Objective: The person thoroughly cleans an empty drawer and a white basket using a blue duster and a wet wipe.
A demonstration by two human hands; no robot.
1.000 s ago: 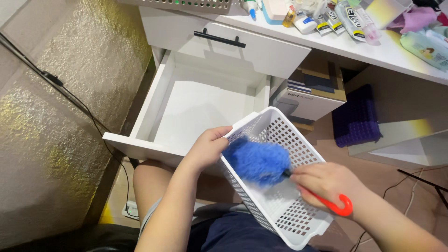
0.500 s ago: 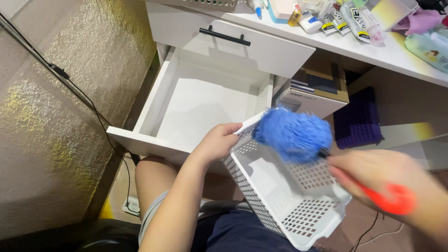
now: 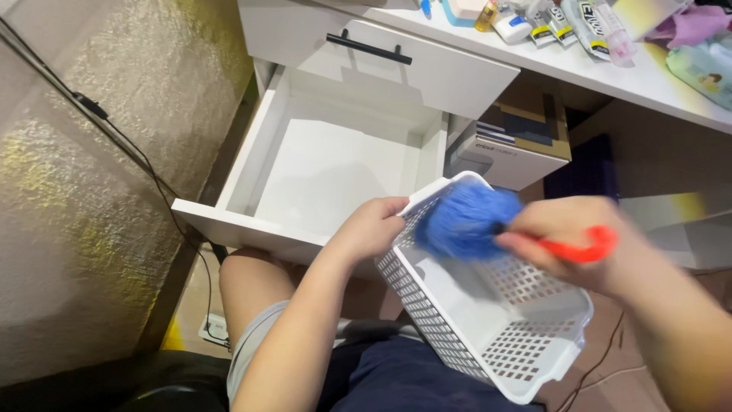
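Both hands work over the person's lap. Left hand [image 3: 374, 229] is clamped on the near-left rim of a white perforated plastic basket [image 3: 526, 358], thumb over the edge, tilting it up. Right hand [image 3: 568, 236] is closed around the red hooked handle [image 3: 583, 248] of a fluffy blue duster [image 3: 465, 220], blurred. The duster's long axis runs left to right, with its head inside the basket's upper corner, just beside the left hand's fingers, and its handle on the right. Apart from the duster head, the basket holds nothing. Beyond the hands, a white drawer [image 3: 229, 217] stands open, its floor bare. A cardboard box [image 3: 518, 145] sits under the desk.
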